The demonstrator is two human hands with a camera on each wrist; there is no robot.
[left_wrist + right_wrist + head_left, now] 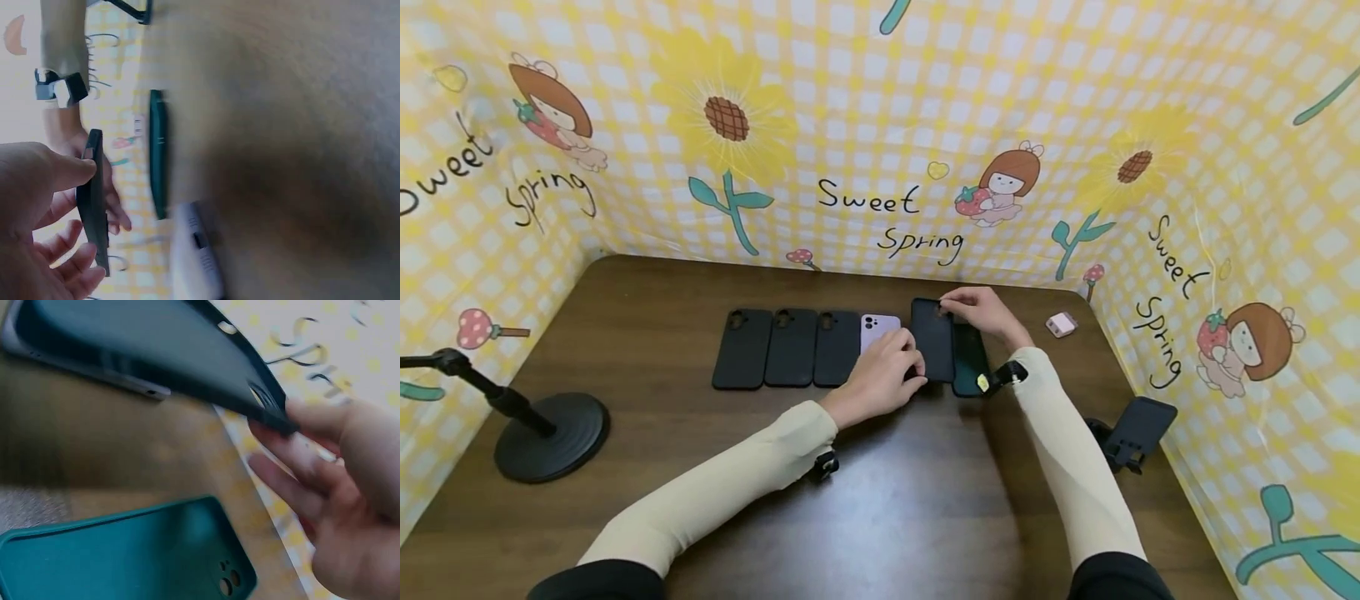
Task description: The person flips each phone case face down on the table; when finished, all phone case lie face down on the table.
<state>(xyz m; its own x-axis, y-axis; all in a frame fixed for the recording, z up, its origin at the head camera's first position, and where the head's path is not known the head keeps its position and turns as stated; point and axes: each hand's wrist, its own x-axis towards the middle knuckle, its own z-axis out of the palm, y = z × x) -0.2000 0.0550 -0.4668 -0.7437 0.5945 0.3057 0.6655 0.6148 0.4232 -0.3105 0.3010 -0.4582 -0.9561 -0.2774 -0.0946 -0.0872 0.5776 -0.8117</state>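
A black phone case [932,337] is held above the tabletop [925,500] by both hands, the left hand [883,375] at its near end, the right hand [981,312] pinching its far corner; it is judged light and flexible, best gripped along its edges; a green case [972,360] lies beneath.

The only readable words stand on the backdrop [880,125], a yellow checked sheet with sunflowers and cartoon girls: "Sweet Spring" in black handwriting. It shows at the middle of the back wall, again on the left wall, where "Sweet" is partly cut off at the edge, and again running down the right wall. Fragments of the same lettering appear blurred in the wrist views.
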